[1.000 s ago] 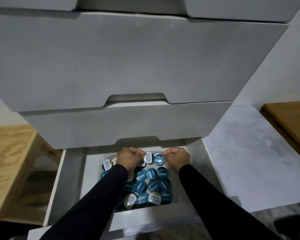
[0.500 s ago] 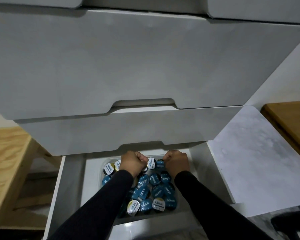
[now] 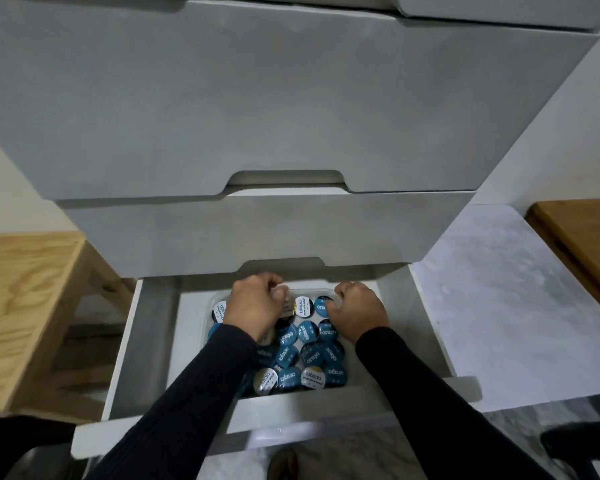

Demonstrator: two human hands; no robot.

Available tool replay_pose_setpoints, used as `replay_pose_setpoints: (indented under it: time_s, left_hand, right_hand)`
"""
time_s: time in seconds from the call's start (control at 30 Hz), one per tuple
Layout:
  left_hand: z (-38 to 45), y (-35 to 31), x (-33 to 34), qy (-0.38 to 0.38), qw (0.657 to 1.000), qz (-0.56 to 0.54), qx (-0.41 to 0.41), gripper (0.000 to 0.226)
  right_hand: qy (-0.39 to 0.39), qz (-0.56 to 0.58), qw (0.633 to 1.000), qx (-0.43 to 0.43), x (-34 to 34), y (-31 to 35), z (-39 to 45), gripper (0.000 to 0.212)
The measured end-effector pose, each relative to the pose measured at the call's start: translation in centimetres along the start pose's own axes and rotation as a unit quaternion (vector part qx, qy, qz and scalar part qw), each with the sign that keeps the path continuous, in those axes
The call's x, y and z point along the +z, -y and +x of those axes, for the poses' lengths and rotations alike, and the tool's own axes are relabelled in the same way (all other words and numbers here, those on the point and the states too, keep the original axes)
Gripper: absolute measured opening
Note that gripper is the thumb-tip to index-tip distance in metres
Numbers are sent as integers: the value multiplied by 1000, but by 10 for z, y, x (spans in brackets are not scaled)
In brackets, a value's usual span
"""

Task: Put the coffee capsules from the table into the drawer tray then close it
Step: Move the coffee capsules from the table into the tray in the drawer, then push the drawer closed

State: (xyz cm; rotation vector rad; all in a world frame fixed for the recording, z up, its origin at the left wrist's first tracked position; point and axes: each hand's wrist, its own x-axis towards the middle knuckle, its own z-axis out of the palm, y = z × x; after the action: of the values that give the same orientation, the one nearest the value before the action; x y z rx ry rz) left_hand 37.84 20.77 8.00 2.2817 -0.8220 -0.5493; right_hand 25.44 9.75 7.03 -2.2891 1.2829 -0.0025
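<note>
Because the coffee capsules look small, light and rigid with slick foil lids, pinching by the rim should suit them. They fill the clear tray in the open drawer, lower centre. Left hand and right hand curl their fingers at the tray's far edge; whether they hold capsules cannot be told.

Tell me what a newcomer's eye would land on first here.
The cluster of blue and white coffee capsules packed into a clear tray in the open bottom drawer, low in the middle of the view. Next, the left hand and right hand, both curled at the tray's far edge. Above them loom large pale grey drawer fronts.
</note>
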Motion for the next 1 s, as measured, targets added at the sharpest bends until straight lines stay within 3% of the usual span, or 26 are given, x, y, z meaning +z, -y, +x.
replay_pose_setpoints:
  time_s: [0.27,0.4,0.67,1.0]
  left_hand:
    - [-104,10,-27,-253,967,-27,27,34]
    - [-174,16,-17,-334,940,-59,20,43]
    - [-253,48,30,-357,929,-89,-41,88]
    - [-237,83,51,-336,929,-114,-100,114]
  right_hand:
    - [-119,39,988,-92,-14,-15,-67,50]
    - [-182,85,973,-114,-15,-36,-115,53]
    - [-260,140,952,-82,20,-74,-199,80]
    - [-237,210,948,28,71,-86,-214,109]
